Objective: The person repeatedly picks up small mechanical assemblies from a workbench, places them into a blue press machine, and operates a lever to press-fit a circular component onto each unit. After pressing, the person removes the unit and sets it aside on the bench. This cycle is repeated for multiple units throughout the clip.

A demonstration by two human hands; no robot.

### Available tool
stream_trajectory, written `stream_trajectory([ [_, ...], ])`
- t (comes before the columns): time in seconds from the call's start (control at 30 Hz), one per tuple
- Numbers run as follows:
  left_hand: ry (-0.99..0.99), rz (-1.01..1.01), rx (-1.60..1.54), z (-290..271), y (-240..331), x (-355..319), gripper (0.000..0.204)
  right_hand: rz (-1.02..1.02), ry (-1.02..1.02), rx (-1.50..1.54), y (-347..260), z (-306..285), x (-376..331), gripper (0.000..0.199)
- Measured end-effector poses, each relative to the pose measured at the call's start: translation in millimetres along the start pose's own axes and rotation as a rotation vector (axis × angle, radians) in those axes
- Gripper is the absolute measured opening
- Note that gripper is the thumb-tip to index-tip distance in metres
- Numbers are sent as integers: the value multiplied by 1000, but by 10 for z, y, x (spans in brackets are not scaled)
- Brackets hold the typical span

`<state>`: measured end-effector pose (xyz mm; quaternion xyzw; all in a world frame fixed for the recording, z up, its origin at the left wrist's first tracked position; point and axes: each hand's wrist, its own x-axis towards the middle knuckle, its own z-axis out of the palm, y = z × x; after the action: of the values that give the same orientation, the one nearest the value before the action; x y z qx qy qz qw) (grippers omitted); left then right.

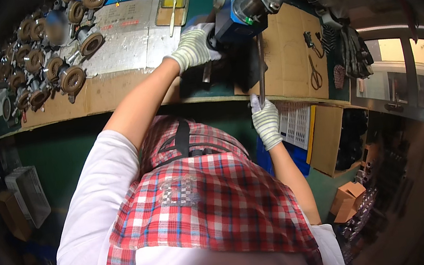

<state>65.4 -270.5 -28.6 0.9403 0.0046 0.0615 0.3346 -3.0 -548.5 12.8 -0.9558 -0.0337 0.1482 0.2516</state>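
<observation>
At the far left of the cardboard-covered workbench [110, 89] lie rows of round brown ribbed metal castings [42, 63], and further right, behind a bare metal sheet, sits a shallow rectangular tin tray [172, 4] with yellow paste and a stick in it. The left hand [192, 46], in a white knitted glove, is stretched out and closed around a dark part at the foot of the blue bench press machine [239, 11]. Right of it, the gloved right hand [266, 121] pinches the lower end of the machine's long grey metal lever [260, 70], with scissors [315, 73] lying beyond.
</observation>
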Motion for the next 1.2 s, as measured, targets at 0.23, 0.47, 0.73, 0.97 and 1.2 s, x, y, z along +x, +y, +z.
stream_trajectory([
  [0.23, -1, -28, -13, 44, -36, -4, 84, 44, 29, -89, 188, 375, 362, 50],
  [0.47, -119, -184, 68, 4, 112, -214, 102, 5, 196, -46, 438, 916, 892, 40],
  [0.73, 33, -555, -761, 314, -111, -400, 66, -77, 166, 61, 414, 892, 955, 31],
  [0.97, 205, -651, -711, 694, -265, -74, 37, 53, -470, 587, -198, -737, -338, 49],
  [1.2, -60, -802, -892, -266, 431, -342, 43, -2, -632, 1424, -190, -1043, -406, 75],
])
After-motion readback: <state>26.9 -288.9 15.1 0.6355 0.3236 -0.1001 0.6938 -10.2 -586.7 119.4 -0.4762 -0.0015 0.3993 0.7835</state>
